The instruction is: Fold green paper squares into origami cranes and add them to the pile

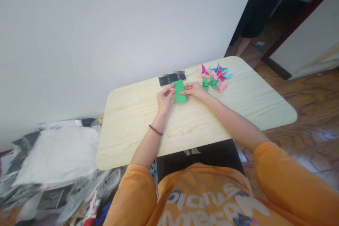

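Note:
A green sheet of origami paper (180, 93), in a narrow rectangle as if folded, is held between my two hands just above the table. My left hand (165, 96) pinches its left edge with thumb and fingers. On the right edge, my right hand (194, 89) grips the paper, thumb over its front. Behind the paper lies a phone (166, 80) with a lit screen. Right of my right hand sits a group of folded paper cranes, among them a green crane (213, 82), a pink crane (222, 85) and a blue crane (219, 68).
The pale wooden table (127, 123) stands against a white wall (106, 24). A thin cable (192, 71) runs behind the phone. Plastic-wrapped goods and a white bag (58, 155) are piled at the left. Another person (261, 10) stands beyond the table at the right.

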`<action>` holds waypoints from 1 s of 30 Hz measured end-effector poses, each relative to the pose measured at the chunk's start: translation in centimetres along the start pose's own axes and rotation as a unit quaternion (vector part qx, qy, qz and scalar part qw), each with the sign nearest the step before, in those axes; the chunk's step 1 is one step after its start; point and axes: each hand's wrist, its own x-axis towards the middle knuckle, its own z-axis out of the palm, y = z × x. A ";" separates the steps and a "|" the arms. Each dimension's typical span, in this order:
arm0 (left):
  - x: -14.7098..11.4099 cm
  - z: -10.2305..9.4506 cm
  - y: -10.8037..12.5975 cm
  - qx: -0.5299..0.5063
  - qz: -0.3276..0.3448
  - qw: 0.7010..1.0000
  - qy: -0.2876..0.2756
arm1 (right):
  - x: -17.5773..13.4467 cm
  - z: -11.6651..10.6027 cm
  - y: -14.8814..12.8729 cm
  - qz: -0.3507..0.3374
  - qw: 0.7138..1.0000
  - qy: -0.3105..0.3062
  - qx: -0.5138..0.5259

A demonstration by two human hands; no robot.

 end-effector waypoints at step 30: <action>0.0 0.0 0.2 -0.013 -0.032 0.999 0.013 | -0.1 0.0 -0.1 -0.002 1.000 -0.007 -0.001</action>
